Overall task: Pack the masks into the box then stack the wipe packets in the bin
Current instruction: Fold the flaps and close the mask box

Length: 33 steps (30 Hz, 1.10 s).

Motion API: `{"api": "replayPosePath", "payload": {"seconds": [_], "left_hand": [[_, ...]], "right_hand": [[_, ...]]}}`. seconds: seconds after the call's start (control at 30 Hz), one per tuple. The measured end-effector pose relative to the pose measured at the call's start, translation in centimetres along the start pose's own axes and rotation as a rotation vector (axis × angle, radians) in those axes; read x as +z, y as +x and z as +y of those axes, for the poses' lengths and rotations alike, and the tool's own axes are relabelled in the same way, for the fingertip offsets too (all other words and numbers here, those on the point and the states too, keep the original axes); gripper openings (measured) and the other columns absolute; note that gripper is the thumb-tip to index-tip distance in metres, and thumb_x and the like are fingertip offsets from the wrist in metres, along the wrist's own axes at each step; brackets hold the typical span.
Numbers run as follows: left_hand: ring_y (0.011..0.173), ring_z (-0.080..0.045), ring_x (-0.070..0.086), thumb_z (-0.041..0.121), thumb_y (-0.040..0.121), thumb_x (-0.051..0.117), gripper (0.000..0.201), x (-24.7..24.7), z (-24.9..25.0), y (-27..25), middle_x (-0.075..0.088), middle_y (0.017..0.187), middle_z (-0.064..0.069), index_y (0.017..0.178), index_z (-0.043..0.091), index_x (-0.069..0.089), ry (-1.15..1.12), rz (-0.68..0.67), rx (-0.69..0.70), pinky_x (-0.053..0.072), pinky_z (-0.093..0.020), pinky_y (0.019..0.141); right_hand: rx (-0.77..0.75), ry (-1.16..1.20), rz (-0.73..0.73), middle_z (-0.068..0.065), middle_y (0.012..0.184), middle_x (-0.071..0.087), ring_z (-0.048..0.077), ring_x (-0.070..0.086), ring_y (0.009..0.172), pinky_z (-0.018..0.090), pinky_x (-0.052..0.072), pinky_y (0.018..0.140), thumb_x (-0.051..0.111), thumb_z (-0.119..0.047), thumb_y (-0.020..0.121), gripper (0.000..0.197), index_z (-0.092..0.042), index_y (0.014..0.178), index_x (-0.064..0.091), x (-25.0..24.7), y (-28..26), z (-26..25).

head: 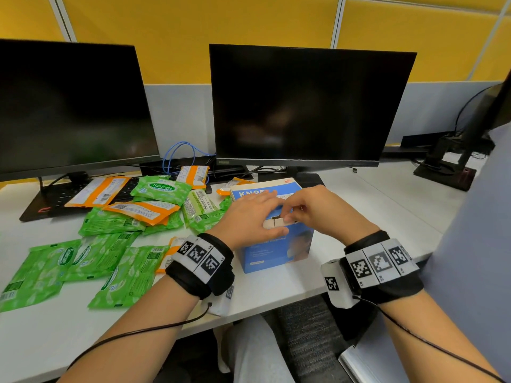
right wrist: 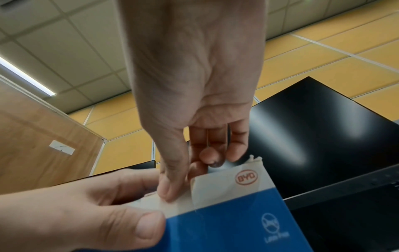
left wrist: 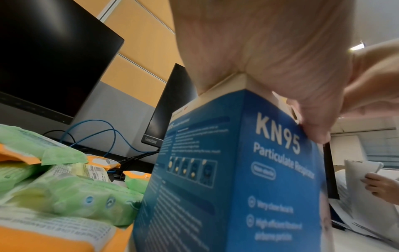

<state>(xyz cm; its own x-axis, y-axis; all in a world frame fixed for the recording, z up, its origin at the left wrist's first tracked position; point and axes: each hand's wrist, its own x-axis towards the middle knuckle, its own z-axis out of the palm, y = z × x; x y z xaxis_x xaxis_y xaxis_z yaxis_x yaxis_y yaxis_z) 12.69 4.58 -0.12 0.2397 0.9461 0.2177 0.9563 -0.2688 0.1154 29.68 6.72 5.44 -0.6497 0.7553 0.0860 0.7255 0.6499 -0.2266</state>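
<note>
The blue KN95 mask box (head: 276,252) stands upright near the desk's front edge. My left hand (head: 249,217) lies over its top, its thumb on the front face below the white lid flap (head: 272,223). My right hand (head: 312,211) pinches that flap from the right. In the right wrist view the right hand's thumb (right wrist: 170,187) and fingers pinch the flap (right wrist: 226,187) while the left hand's thumb (right wrist: 149,228) presses the blue front. Green wipe packets (head: 110,266) and orange wipe packets (head: 143,211) lie scattered to the left. No masks show.
Two dark monitors (head: 312,106) stand behind the box, and a black keyboard (head: 55,200) lies partly under the packets. A blue cable (head: 177,156) loops between the monitors. The desk's front edge (head: 276,305) is close. Another person's hand (left wrist: 380,185) holds papers at the right.
</note>
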Motion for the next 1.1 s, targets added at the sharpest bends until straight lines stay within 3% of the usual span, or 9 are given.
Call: {"api": "replayPosePath", "payload": {"seconds": [0.17,0.33,0.4,0.5,0.57,0.7,0.8,0.9,1.1], "left_hand": [[0.143,-0.015,0.026,0.060,0.087,0.049,0.062,-0.1,0.1,-0.1,0.031,0.154,0.004,0.141,0.030,0.038,-0.005,0.021,0.014,0.027,-0.036,0.114],[0.142,-0.017,0.028,0.051,0.092,0.048,0.054,-0.5,0.3,-0.1,0.032,0.154,0.002,0.143,0.036,0.034,-0.001,0.008,0.013,0.027,-0.035,0.111],[0.143,-0.018,0.027,0.048,0.095,0.045,0.053,-0.7,0.5,-0.1,0.027,0.156,0.001,0.145,0.035,0.032,0.035,-0.005,0.015,0.027,-0.034,0.111],[0.140,-0.018,0.032,0.042,0.098,0.043,0.045,-0.8,0.6,-0.3,0.034,0.153,0.000,0.142,0.031,0.039,0.031,0.020,0.062,0.027,-0.033,0.110],[0.134,-0.017,0.039,0.040,0.097,0.044,0.040,-0.8,0.4,-0.5,0.042,0.147,0.002,0.136,0.029,0.046,0.003,0.043,0.093,0.029,-0.032,0.107],[0.117,-0.017,0.052,0.054,0.088,0.051,0.048,-0.7,0.4,-0.7,0.054,0.133,0.008,0.129,0.029,0.048,-0.041,0.083,0.067,0.039,-0.032,0.096],[0.110,-0.019,0.055,0.052,0.091,0.048,0.037,-0.6,0.8,-0.6,0.058,0.124,0.008,0.121,0.031,0.047,-0.059,0.096,0.002,0.041,-0.034,0.090],[0.106,-0.017,0.053,0.041,0.096,0.044,0.021,-0.7,1.2,-0.7,0.058,0.120,0.007,0.113,0.030,0.048,-0.047,0.129,0.049,0.034,-0.029,0.086],[0.097,-0.011,0.046,0.038,0.098,0.040,0.015,-1.3,1.4,-1.0,0.056,0.118,0.008,0.107,0.028,0.048,-0.066,0.103,0.063,0.023,-0.024,0.080]], "right_hand": [[-0.027,-0.024,-0.039,-0.003,0.093,0.053,0.015,0.054,0.088,0.024,0.038,0.072,0.061,-0.020,0.090,0.009,-0.019,0.095,0.068,0.5,0.7,-0.3],[0.018,0.363,0.056,-0.005,0.097,0.062,0.015,0.063,0.082,0.023,0.049,0.072,0.060,-0.011,0.089,0.025,-0.023,0.109,0.050,0.0,0.8,1.7],[0.048,0.286,0.149,-0.003,0.108,0.062,0.015,0.061,0.095,0.022,0.049,0.078,0.055,-0.010,0.092,0.027,-0.023,0.116,0.052,0.0,1.3,2.5],[-0.019,0.311,0.133,-0.007,0.121,0.059,0.007,0.055,0.107,0.020,0.044,0.082,0.056,-0.012,0.091,0.031,-0.027,0.118,0.057,0.6,2.0,2.3],[-0.053,0.411,0.074,-0.008,0.121,0.059,0.002,0.055,0.101,0.020,0.045,0.080,0.054,-0.011,0.090,0.034,-0.031,0.118,0.059,1.3,2.3,1.9],[-0.047,0.588,0.041,-0.006,0.118,0.063,0.011,0.058,0.114,0.028,0.050,0.093,0.047,-0.001,0.088,0.035,-0.025,0.110,0.060,1.8,3.4,1.8],[-0.003,0.635,0.048,-0.005,0.110,0.067,0.014,0.063,0.107,0.022,0.051,0.084,0.047,0.000,0.088,0.030,-0.020,0.106,0.061,1.6,3.7,2.4],[-0.004,0.616,0.053,-0.005,0.107,0.068,0.014,0.063,0.108,0.030,0.053,0.090,0.048,0.003,0.086,0.032,-0.025,0.096,0.061,1.7,3.8,2.9],[-0.010,0.679,-0.010,-0.007,0.107,0.067,0.011,0.060,0.112,0.033,0.047,0.100,0.051,0.003,0.088,0.030,-0.024,0.095,0.062,1.4,3.9,3.0]]}}
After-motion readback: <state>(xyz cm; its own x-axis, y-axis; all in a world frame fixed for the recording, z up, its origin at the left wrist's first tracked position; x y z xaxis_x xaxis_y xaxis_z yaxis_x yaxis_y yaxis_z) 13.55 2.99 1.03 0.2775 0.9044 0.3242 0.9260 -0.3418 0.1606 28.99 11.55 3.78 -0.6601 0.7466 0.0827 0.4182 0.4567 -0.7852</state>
